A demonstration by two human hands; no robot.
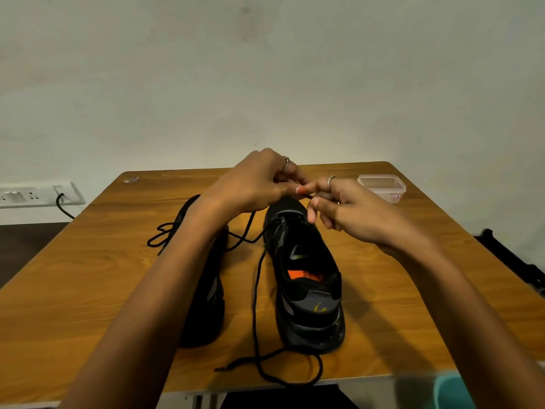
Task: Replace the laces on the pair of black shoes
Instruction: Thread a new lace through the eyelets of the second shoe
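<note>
Item 1: right-hand shoe (306,278), black, centre of the frame on the tabletop (398,305), heel toward the viewer, toe away; set so, its eyelet rows face both hands.

Item 2: lace (256,293), black, running from the toe end down the shoe's left side to a loose loop at the tabletop's near edge; slack apparently left free for threading.

Item 3: left hand (259,181), fingers curled, pinching the lace at the toe end. Right hand (339,208), fingers bent narrow at the same spot, seemingly on the lace tip; exact hold unclear.

Item 4: second shoe (206,290), left of centre, mostly behind the left forearm; lace tangle beside it.

Item 5: clear plastic tub (382,187), upper right of the tabletop, apart.
</note>
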